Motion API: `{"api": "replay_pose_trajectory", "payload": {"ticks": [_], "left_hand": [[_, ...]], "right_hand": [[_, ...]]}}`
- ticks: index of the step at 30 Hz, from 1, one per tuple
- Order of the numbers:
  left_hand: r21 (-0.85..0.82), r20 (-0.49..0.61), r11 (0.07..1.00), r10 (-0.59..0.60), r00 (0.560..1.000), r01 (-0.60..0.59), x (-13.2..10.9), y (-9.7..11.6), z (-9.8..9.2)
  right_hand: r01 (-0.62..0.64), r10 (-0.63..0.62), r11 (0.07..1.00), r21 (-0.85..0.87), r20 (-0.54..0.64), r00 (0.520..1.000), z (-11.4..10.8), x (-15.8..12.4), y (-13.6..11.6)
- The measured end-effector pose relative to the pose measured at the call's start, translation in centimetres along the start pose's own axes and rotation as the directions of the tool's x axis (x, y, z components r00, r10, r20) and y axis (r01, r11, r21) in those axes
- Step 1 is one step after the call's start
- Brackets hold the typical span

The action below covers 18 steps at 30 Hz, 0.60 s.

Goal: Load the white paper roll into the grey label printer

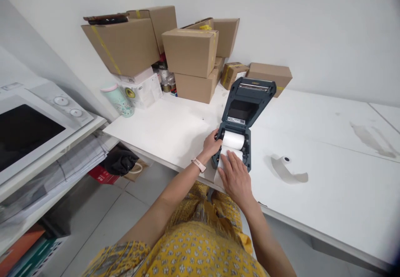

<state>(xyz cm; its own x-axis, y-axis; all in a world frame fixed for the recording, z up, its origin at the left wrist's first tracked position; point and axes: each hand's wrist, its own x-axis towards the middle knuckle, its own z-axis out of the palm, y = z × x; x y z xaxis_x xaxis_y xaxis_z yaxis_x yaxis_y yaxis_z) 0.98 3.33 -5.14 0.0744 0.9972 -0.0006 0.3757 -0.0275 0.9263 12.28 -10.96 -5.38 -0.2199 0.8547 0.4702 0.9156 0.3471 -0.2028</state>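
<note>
Left hand (pixel 211 144): curled around printer (pixel 246 97) side, by which it was steadied
Right hand (pixel 236 177): laid open, paper (pixel 233 140) pressed flat

Both arms bare, reaching fwd, hands close together.
L hand (pixel 212 143): forearm comes in from lower left, wrist slightly bent, fingers curled, tips hidden so grip unclear. R hand (pixel 236 177): just beside L, nearer the body, palm down, fingers straight & together, laid flat, pointing fwd-left. R forearm comes up from lower right; the arms converge.
</note>
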Motion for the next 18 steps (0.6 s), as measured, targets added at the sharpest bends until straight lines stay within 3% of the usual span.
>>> {"api": "replay_pose_trajectory", "payload": {"ticks": [7, 14, 18], "left_hand": [[-0.076, 0.037, 0.997, 0.018, 0.999, -0.016, -0.3, -0.1, -0.1], [-0.358, 0.131, 0.934, 0.039, 0.991, 0.01, -4.8, -0.1, -0.6], [-0.432, 0.117, 0.898, -0.03, 0.993, 0.078, -6.5, -0.1, -0.7]], "right_hand": [[0.014, -0.014, 0.999, -0.036, 0.006, 1.0, -0.3, -0.1, 0.0], [0.023, -0.023, 1.0, -0.013, -0.001, 1.0, -0.5, 0.0, 0.1], [0.02, -0.02, 1.0, 0.003, 0.024, 1.0, -0.8, 0.2, 0.1]]}}
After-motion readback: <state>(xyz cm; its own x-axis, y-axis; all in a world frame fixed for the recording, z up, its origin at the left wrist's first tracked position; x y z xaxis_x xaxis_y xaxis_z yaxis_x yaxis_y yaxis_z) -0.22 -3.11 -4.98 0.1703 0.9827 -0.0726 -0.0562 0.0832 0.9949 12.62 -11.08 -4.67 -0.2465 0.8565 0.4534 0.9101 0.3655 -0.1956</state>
